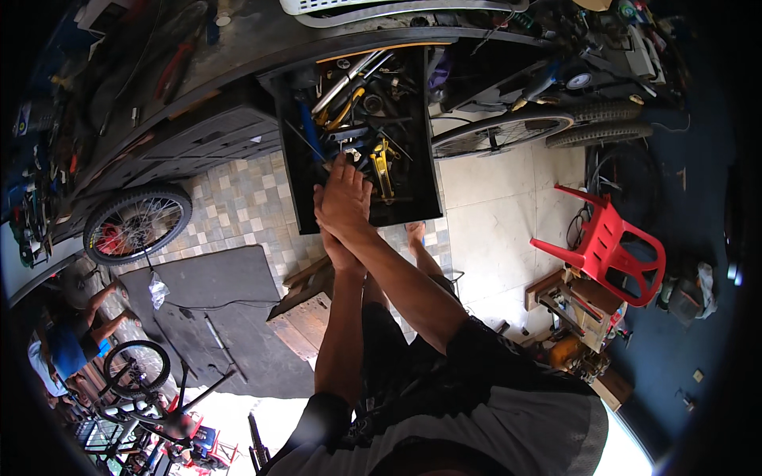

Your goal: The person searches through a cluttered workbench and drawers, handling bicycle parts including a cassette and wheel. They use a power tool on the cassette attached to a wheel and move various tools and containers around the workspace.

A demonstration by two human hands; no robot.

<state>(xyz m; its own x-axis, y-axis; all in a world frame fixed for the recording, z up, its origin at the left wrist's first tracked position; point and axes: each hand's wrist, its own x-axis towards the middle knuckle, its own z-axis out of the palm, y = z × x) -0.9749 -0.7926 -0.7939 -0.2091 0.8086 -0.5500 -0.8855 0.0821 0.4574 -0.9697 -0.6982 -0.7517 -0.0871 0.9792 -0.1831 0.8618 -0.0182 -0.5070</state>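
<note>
My two hands meet over the near left part of an open black drawer (437, 170) full of hand tools. On top is my right hand (346, 193), its fingers bent and pressed together; whatever they grip, if anything, is hidden. My left hand (337, 249) lies under it, with most of its fingers covered. Just beyond the fingertips are a yellow-handled tool (382, 168), a blue bar-shaped tool (309, 128), yellow-and-black pliers (347, 109) and a long silver tool (343, 82).
A dark workbench (238, 59) runs behind the drawer. Bicycle wheels (139, 225) stand at both sides. On the right, a red plastic chair (605, 246) lies tipped. A dark mat (214, 317) covers floor at left, near a wooden stool (302, 325). Another person (67, 349) sits far left beside a bicycle.
</note>
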